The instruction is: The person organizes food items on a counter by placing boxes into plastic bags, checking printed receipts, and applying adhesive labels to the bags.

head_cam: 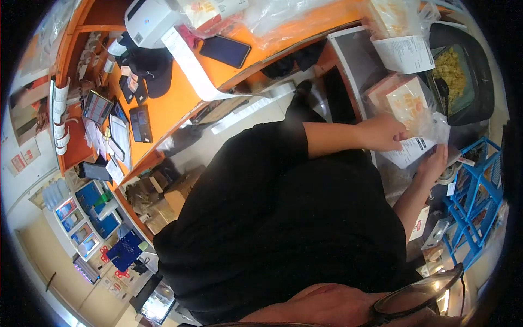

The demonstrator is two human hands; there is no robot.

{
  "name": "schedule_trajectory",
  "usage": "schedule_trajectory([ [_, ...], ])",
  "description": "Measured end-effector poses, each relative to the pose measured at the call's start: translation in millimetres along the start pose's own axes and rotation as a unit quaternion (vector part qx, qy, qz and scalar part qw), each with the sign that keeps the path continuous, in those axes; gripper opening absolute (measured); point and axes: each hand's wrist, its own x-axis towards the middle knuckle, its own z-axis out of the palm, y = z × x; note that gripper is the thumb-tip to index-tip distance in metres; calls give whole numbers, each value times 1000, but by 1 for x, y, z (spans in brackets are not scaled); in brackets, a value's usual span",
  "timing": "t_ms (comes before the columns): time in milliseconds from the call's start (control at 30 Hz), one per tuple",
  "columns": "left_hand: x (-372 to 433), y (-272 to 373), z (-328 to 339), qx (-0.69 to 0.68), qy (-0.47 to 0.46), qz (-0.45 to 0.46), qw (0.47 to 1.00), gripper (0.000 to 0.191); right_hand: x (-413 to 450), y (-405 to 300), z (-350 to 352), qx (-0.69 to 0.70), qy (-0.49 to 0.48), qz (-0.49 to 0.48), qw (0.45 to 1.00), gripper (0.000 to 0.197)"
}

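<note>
At the right, my left hand pinches the upper edge of a white printed paper slip. My right hand touches the slip's other side and the gathered plastic of a clear bag. Inside that bag is a white and orange printed food box, just beyond the hands. Farther off, a second bagged box has a long printed receipt hanging on it. Which edges of the slip are attached to the bag cannot be told.
An orange counter on the left holds a label printer with paper trailing out, a smartphone, a black cap and several devices. A black container with yellow food is at far right, above a blue plastic rack.
</note>
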Motion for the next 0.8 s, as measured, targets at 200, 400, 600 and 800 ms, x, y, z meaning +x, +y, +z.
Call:
schedule_trajectory([
  [200, -7, -16, -4, 32, 37, 29, 998, 26, 45, 19, -15, -164, 54, 138, 975, 29],
  [400, -3, -20, -2, 33, 34, 33, 998, 26, 37, 4, 19, -94, -28, 182, 978, 29],
  [600, -4, -29, 2, 26, 76, -11, 997, 28, 34, 12, -9, -189, 7, -6, 982, 28],
  [800, -18, 4, 4, 112, 108, -54, 986, 30, -38, -45, -79, -527, 277, -300, 746, 38],
])
